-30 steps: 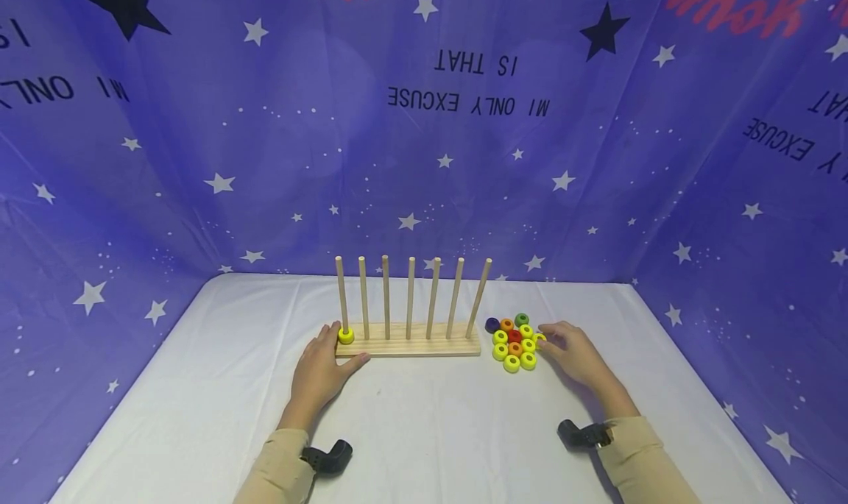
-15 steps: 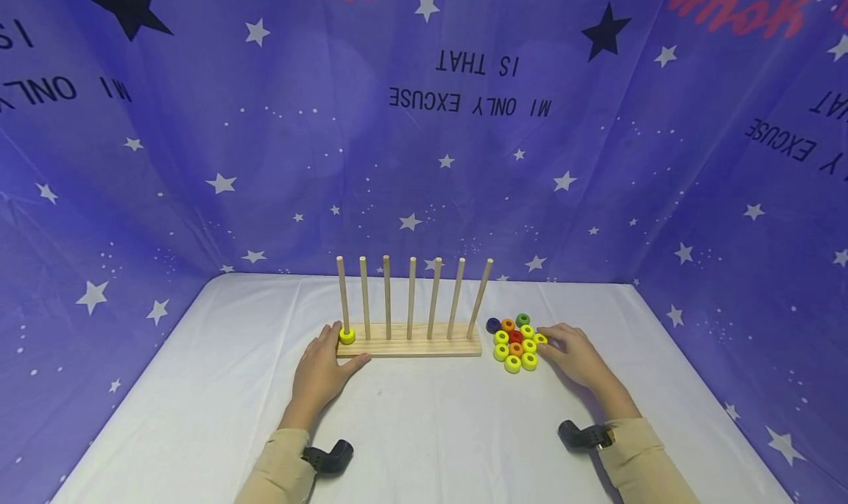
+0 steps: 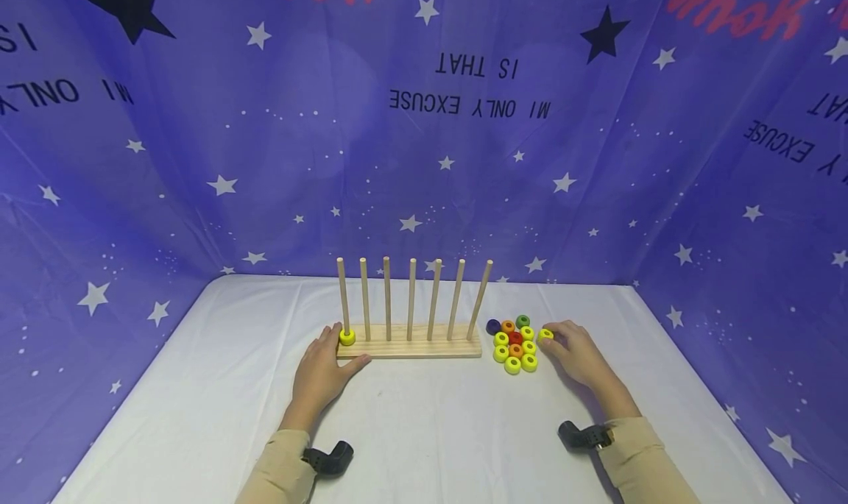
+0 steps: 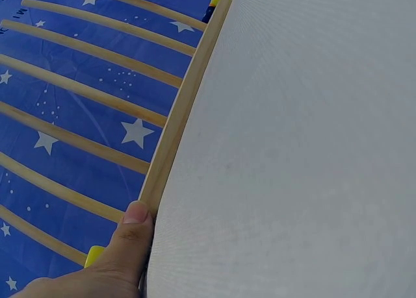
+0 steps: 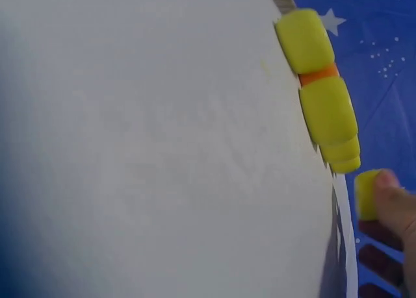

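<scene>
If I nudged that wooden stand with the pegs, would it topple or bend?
Probably wouldn't topple easily: the wooden stand has a long, flat base on the table. Its straight wooden pegs look stiff, so bending seems unlikely. The left hand at one end may steady it.

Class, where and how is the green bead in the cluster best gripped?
Probably pinch its rounded outer wall, coming from the far right: the green bead lies hole up, with an orange bead on its left and a yellow bead in front, while its right and far sides look free.
</scene>
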A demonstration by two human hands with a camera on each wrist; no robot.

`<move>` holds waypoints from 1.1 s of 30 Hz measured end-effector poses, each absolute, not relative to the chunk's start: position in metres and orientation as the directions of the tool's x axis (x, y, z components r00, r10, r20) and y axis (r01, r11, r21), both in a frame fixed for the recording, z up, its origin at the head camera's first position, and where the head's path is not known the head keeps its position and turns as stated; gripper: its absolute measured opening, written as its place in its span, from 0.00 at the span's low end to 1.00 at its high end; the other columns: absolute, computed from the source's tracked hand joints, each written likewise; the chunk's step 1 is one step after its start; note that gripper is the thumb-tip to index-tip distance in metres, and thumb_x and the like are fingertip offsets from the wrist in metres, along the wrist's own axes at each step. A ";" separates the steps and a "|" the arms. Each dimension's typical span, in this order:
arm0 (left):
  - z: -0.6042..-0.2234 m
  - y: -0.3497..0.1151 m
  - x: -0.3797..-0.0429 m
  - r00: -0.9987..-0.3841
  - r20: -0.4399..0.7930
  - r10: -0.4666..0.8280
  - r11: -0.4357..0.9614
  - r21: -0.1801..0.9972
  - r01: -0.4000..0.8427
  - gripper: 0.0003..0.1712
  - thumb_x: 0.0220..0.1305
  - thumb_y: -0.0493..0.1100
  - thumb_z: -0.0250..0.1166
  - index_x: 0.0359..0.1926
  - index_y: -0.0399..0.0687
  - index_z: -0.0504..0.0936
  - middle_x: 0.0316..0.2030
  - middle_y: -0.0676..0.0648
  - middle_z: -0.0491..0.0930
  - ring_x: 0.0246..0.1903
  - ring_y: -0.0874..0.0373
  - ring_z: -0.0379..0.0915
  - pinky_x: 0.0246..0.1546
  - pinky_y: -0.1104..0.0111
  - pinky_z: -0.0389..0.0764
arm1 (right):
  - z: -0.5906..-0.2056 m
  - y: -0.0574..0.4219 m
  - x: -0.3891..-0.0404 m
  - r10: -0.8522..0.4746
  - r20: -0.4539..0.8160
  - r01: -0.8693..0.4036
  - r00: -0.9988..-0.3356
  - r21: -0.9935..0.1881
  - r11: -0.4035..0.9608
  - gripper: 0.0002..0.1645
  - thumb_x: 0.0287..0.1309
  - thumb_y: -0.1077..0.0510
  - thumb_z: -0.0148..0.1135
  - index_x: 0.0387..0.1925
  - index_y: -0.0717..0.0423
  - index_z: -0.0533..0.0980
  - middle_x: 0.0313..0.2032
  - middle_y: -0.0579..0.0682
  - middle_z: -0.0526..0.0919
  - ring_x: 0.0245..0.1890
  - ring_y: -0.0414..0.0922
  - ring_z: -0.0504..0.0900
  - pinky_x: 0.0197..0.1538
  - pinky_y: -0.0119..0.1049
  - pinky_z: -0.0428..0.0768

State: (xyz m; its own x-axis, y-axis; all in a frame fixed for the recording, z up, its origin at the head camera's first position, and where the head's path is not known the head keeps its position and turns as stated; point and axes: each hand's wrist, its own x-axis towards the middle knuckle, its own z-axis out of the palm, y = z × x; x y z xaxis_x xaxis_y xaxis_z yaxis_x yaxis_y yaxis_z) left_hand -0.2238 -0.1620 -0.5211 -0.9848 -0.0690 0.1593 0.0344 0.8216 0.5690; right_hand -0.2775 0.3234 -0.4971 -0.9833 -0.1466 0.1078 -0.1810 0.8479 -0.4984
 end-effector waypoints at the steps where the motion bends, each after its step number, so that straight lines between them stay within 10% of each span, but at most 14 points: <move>1: -0.521 -0.162 -0.224 -0.985 0.159 -0.070 0.821 0.570 0.034 0.57 0.57 0.66 0.69 0.74 0.37 0.58 0.72 0.32 0.61 0.73 0.36 0.55 0.74 0.43 0.57 | -0.495 0.323 -0.279 -0.149 0.120 -0.190 -0.981 -0.500 0.845 0.27 0.71 0.47 0.56 0.62 0.60 0.73 0.57 0.61 0.78 0.61 0.62 0.72 0.65 0.64 0.70; 33: -0.520 -0.162 -0.223 -0.986 0.148 -0.078 0.823 0.568 0.020 0.57 0.57 0.67 0.68 0.75 0.37 0.57 0.72 0.32 0.60 0.73 0.35 0.55 0.73 0.43 0.58 | -0.371 0.258 -0.298 -0.219 0.320 -0.363 -0.922 -0.516 0.776 0.24 0.74 0.49 0.51 0.61 0.61 0.72 0.56 0.60 0.74 0.60 0.59 0.72 0.63 0.61 0.74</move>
